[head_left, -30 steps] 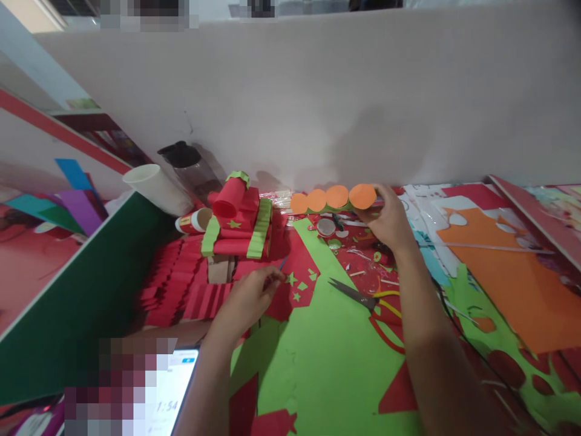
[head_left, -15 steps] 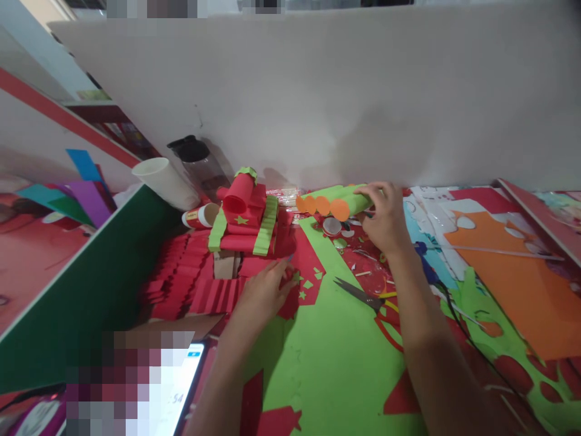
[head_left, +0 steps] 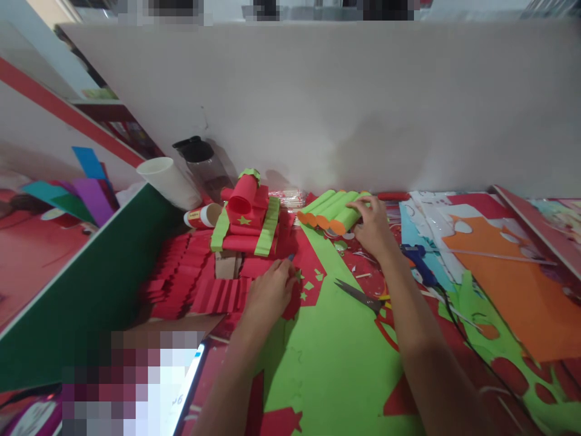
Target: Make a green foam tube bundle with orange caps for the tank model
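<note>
My right hand [head_left: 374,229] pinches the right end of a row of green paper rolls [head_left: 334,207], which have orange discs on their near ends and rest at the back of the table. Over the edge of a red sheet, my left hand [head_left: 271,289] has its fingers curled together. A small blue tip shows at those fingertips; what it belongs to is hidden. Small green star cutouts [head_left: 303,296] lie just right of that hand. Behind it stands a red paper model [head_left: 245,221] with green pleated strips and a star.
Scissors [head_left: 358,295] lie on a large green sheet [head_left: 336,363]. To the right are a blue glue gun [head_left: 420,263] with its cord and an orange sheet [head_left: 512,290]. A tilted white cup [head_left: 170,181], a bottle [head_left: 206,166] and a green board [head_left: 91,290] stand left.
The green rolls have come down and tilted so that more of their tops shows, with my right hand still on them. My left hand has barely moved.
</note>
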`<action>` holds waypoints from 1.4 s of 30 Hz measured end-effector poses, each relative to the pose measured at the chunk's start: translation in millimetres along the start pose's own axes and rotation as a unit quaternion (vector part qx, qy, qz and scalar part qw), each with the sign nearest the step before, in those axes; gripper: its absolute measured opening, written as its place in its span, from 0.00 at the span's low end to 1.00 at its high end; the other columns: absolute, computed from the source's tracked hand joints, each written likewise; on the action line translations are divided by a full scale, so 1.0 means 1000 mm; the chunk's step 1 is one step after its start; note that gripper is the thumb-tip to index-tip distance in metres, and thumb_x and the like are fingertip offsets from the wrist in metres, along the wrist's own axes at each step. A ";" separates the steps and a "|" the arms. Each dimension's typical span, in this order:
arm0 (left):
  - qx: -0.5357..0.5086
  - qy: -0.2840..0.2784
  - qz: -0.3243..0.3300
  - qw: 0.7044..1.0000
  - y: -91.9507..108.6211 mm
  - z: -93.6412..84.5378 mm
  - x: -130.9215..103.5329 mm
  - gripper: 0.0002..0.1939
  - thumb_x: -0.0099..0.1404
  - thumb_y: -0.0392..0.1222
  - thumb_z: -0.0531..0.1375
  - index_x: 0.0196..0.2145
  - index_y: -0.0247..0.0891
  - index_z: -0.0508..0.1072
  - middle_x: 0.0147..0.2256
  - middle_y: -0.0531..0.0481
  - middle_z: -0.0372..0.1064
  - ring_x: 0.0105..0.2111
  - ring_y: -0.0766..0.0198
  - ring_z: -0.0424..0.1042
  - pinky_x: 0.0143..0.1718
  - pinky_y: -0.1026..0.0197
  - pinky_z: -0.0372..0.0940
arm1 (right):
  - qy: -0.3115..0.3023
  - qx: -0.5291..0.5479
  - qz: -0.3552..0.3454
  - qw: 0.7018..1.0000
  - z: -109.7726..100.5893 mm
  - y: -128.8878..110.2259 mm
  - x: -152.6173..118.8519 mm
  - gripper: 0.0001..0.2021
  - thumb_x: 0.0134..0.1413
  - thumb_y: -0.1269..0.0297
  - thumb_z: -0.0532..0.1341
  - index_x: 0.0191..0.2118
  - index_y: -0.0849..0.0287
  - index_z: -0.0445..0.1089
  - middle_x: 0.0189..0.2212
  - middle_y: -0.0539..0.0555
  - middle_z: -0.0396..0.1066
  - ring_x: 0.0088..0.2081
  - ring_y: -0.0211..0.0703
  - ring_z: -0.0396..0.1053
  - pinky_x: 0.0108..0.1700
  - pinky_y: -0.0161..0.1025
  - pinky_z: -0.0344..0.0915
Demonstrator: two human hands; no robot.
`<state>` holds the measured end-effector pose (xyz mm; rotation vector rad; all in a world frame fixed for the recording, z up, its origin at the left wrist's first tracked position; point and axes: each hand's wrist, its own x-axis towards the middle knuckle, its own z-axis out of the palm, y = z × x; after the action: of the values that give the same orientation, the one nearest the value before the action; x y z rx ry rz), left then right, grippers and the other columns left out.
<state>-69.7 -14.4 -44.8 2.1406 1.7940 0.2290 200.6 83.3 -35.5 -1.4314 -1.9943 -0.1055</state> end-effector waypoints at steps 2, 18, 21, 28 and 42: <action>0.013 0.005 -0.017 1.000 0.000 -0.005 -0.001 0.05 0.68 0.40 0.53 0.40 0.42 0.66 0.41 0.48 0.71 0.33 0.59 0.72 0.27 0.62 0.51 | -0.019 -0.004 0.007 1.000 0.002 0.003 -0.002 0.27 0.45 0.78 0.58 0.53 0.57 0.68 0.53 0.63 0.58 0.56 0.61 0.56 0.58 0.58 0.58; 0.036 -0.010 -0.073 0.997 -0.003 -0.018 0.001 0.11 0.68 0.41 0.52 0.48 0.42 0.66 0.48 0.45 0.70 0.40 0.55 0.74 0.29 0.60 0.58 | -0.135 -0.028 -0.001 0.990 -0.016 0.004 -0.005 0.31 0.44 0.82 0.54 0.57 0.57 0.66 0.57 0.63 0.56 0.61 0.59 0.54 0.60 0.55 0.58; 0.052 -0.018 -0.077 0.996 -0.003 -0.020 0.000 0.13 0.67 0.43 0.53 0.49 0.41 0.65 0.48 0.43 0.70 0.41 0.52 0.74 0.31 0.59 0.60 | -0.131 -0.017 -0.011 0.991 -0.031 -0.007 -0.002 0.27 0.49 0.79 0.55 0.56 0.56 0.67 0.57 0.62 0.58 0.61 0.58 0.55 0.61 0.55 0.57; 0.079 0.003 -0.058 0.995 -0.006 -0.021 -0.004 0.09 0.68 0.42 0.52 0.43 0.38 0.67 0.43 0.41 0.72 0.43 0.51 0.72 0.36 0.57 0.62 | -0.148 0.033 -0.018 0.988 -0.081 -0.058 0.008 0.19 0.57 0.71 0.56 0.54 0.52 0.68 0.52 0.56 0.68 0.55 0.51 0.65 0.56 0.49 0.61; 0.088 -0.035 -0.058 0.994 -0.005 -0.026 -0.011 0.12 0.67 0.41 0.52 0.47 0.36 0.66 0.44 0.38 0.71 0.44 0.49 0.72 0.39 0.54 0.65 | -0.482 -0.088 0.003 0.872 -0.065 -0.090 -0.041 0.13 0.57 0.59 0.61 0.47 0.55 0.68 0.43 0.57 0.74 0.44 0.51 0.70 0.36 0.37 0.58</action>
<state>-85.3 -20.2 -21.1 2.1213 1.9535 -0.0341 160.1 -13.3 19.0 -1.8095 -2.8130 0.5562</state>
